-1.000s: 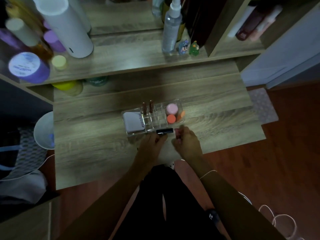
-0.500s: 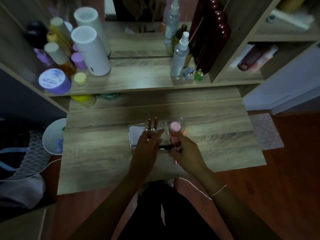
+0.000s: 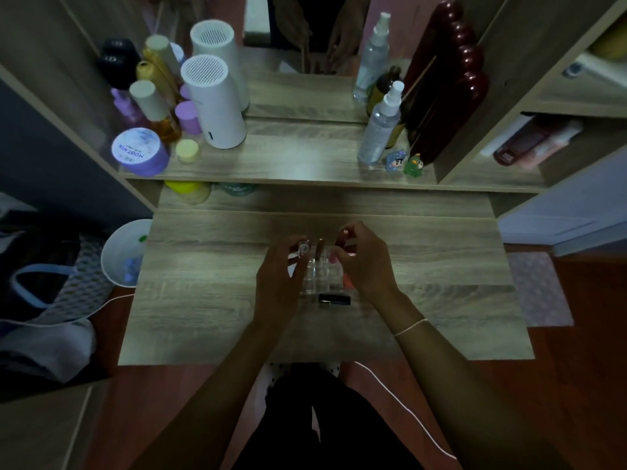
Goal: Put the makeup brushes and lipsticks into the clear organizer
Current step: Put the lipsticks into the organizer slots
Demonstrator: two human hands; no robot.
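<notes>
Head view, dim light. Both forearms reach over a wooden desk point(image 3: 210, 300) toward the clear organizer point(image 3: 319, 276), which sits mid-desk between the two hands. Its walls are hard to trace; several small compartments show faintly.

Left hand point(image 3: 278, 276): fingers curled, fingertips pinching a small pale-capped item point(image 3: 303, 247) at the organizer's far left corner. What the item is cannot be told.

Right hand point(image 3: 364, 262): thumb and fingers closed on a dark red lipstick tube point(image 3: 342, 237), held roughly upright above the organizer's far right part. Whether it touches the organizer cannot be told. A thin pale bracelet point(image 3: 410, 327) circles that wrist.

One brownish lipstick point(image 3: 320, 247) stands upright in a rear compartment, between the two hands.

Black lipstick tube point(image 3: 334, 299) lies on its side on the desk, just beside the organizer's near edge, outside it.

Raised shelf point(image 3: 288, 161) behind the desk: white cylindrical device point(image 3: 213, 103), purple jar point(image 3: 139, 152) and bottles at left; clear spray bottle point(image 3: 381, 125) and two small figurines point(image 3: 403, 162) at right. A mirror point(image 3: 305, 35) behind doubles some of these and shows the hands.

White bin point(image 3: 122, 252) sits off the desk's left edge.
</notes>
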